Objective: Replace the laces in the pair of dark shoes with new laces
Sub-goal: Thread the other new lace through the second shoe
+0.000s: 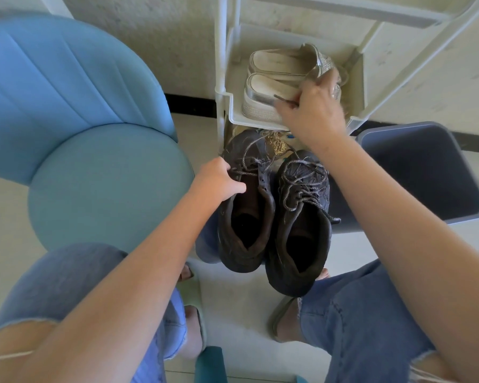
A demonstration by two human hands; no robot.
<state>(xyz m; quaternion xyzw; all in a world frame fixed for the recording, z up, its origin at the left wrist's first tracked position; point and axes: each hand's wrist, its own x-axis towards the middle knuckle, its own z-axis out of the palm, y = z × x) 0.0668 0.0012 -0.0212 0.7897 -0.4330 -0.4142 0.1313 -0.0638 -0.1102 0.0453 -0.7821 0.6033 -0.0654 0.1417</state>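
Your left hand [219, 181] had its fingers curled over the collar edge of one dark shoe [244, 233], gripping it among the loosened grey laces [246, 161]. The other dark shoe [302, 244] sat touching it, just right of those fingers. Both had their heels toward you, on a blue surface [206, 244] between your knees.

Your right hand [313, 106] was up beyond the toes, fingers pinched together on a dark lace tip [281, 98] (only its end showed past them), over the lip of the white shoe rack [224, 78]. Under those fingers a pale pair of slip-ons [277, 76] filled the shelf; a faint mark on one insole was too blurred to read.

Room was tight: a blue chair [94, 175] sat close left of your left fingers and a grey bin [426, 172] lay right of your right forearm. Bare floor [233, 308] lay behind the heels.
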